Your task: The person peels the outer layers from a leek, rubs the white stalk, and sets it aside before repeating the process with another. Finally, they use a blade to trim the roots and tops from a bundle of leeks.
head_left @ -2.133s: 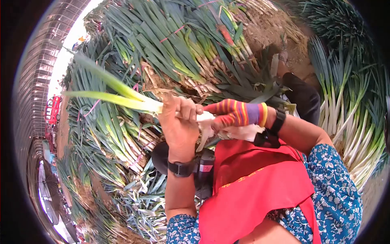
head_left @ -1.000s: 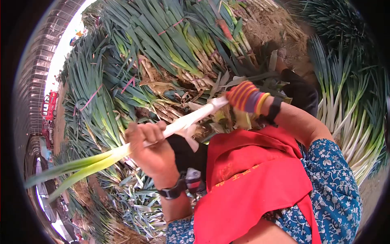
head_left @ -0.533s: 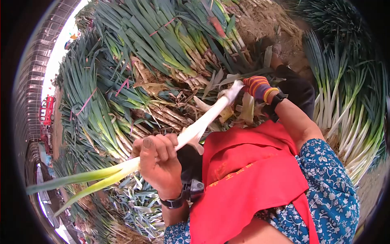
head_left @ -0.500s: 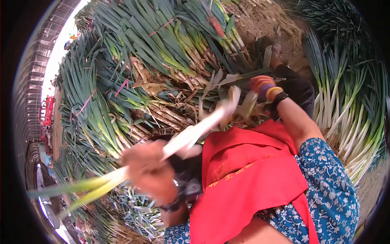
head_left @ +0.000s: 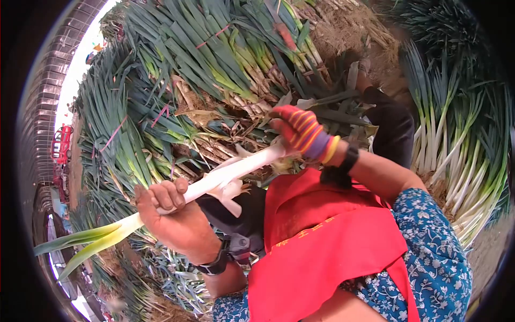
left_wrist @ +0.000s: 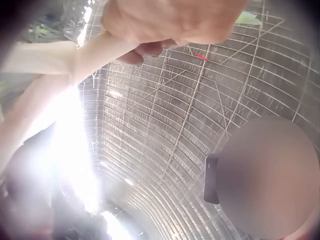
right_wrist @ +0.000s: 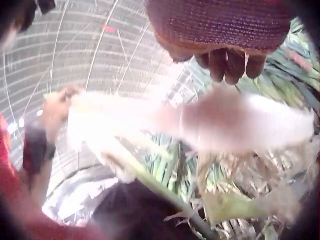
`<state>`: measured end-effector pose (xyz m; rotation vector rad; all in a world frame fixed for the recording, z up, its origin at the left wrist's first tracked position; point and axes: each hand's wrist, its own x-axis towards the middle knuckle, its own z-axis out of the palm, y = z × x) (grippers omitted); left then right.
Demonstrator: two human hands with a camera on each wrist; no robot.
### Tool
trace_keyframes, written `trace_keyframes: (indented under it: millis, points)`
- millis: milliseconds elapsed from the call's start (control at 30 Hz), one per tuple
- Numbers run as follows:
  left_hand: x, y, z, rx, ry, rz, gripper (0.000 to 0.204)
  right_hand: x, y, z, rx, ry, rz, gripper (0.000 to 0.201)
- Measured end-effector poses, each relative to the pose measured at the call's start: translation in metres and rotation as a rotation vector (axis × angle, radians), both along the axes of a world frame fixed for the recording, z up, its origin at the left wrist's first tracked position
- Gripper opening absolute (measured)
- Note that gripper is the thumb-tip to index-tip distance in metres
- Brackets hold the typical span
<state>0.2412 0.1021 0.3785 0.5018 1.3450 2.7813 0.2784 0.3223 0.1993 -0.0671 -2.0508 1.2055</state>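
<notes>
My bare left hand (head_left: pixel 174 214) grips a large green onion (head_left: pixel 236 170), its fingers curled round the white stalk. Two trimmed green leaves point out to the left, past that hand. Loose pale outer skin (head_left: pixel 228 201) hangs from the middle of the stalk. My right hand (head_left: pixel 304 133), in a striped glove, is over the stalk's white far end and hides it in the head view. In the right wrist view its bent bare fingertips (right_wrist: pixel 235 72) are right above the blurred stalk (right_wrist: pixel 225 122); I cannot tell whether they close on it.
Tied bundles of green onions (head_left: pixel 198 59) lie ahead and to the left. Stripped onions (head_left: pixel 461 155) with white stalks lie at the right. Leaf scraps and dry roots (head_left: pixel 338 32) cover the ground. A red apron (head_left: pixel 332 247) covers the lap.
From close together, the hands have moved apart, the left hand going left with the onion. The gloved hand went out beyond the white end, then came back over it.
</notes>
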Motion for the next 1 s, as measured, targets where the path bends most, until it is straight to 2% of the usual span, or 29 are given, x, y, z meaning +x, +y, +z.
trace_keyframes:
  millis: [67,100,133,200,233,333,367,433,467,567,633,700,733,767,800,867,933,1000]
  points:
    - [0.007,0.009,-0.004,0.049,-0.109,0.130,0.031,0.001,-0.006,-0.005,0.101,-0.103,-0.047,0.017]
    - [0.010,0.012,-0.007,0.004,-0.100,0.191,0.026,0.001,-0.010,-0.007,0.195,-0.202,-0.093,0.012]
    - [0.013,0.011,-0.009,-0.002,-0.103,0.201,0.026,-0.001,-0.011,-0.012,0.190,-0.205,-0.082,0.012]
    - [0.017,0.006,-0.019,-0.029,-0.082,-0.006,0.022,-0.003,-0.003,-0.023,0.202,-0.052,-0.063,0.010]
    - [0.020,0.006,-0.028,-0.009,-0.109,-0.060,0.019,-0.004,0.008,-0.024,0.275,-0.250,-0.125,0.011]
    - [0.026,0.012,-0.035,-0.039,-0.071,-0.071,0.021,-0.003,0.044,-0.055,0.484,-0.376,-0.194,0.007]
    - [0.026,0.002,-0.029,-0.356,0.223,0.151,0.025,0.008,0.063,-0.077,0.801,-0.506,-0.352,0.009]
    - [0.009,-0.043,0.013,0.088,0.116,-0.242,0.035,0.042,0.114,-0.117,0.961,-0.792,-0.463,0.015]
    - [0.006,-0.052,0.029,0.014,0.135,-0.145,0.036,0.055,0.134,-0.131,0.794,-0.955,-0.404,0.020]
    - [-0.019,-0.058,0.031,-0.051,0.250,-0.296,0.030,0.060,0.132,-0.114,0.657,-0.904,-0.391,0.026]
    - [-0.034,-0.050,0.024,-0.055,0.244,-0.440,0.026,0.053,0.125,-0.099,0.834,-0.862,-0.146,0.035]
    - [-0.037,-0.032,0.015,0.009,0.133,-0.391,0.028,0.030,0.096,-0.044,0.653,-0.768,-0.112,0.047]
    - [-0.041,-0.025,0.009,0.037,0.097,-0.382,0.029,0.017,0.080,-0.015,0.474,-0.583,0.052,0.047]
    - [-0.045,-0.020,0.003,0.089,0.035,-0.436,0.032,0.005,0.064,0.017,0.294,-0.392,0.214,0.049]
    - [-0.049,-0.016,-0.003,0.161,0.009,-0.526,0.034,0.000,0.043,0.054,0.177,-0.308,0.380,0.054]
    - [-0.049,-0.005,-0.007,0.216,-0.009,-0.602,0.035,-0.008,0.009,0.105,0.183,0.010,0.631,0.060]
    - [-0.047,0.002,-0.008,0.219,0.016,-0.623,0.035,-0.016,-0.019,0.132,0.122,0.125,0.830,0.064]
    - [-0.048,0.003,-0.008,0.225,0.040,-0.645,0.035,-0.017,-0.038,0.130,0.044,0.036,0.907,0.064]
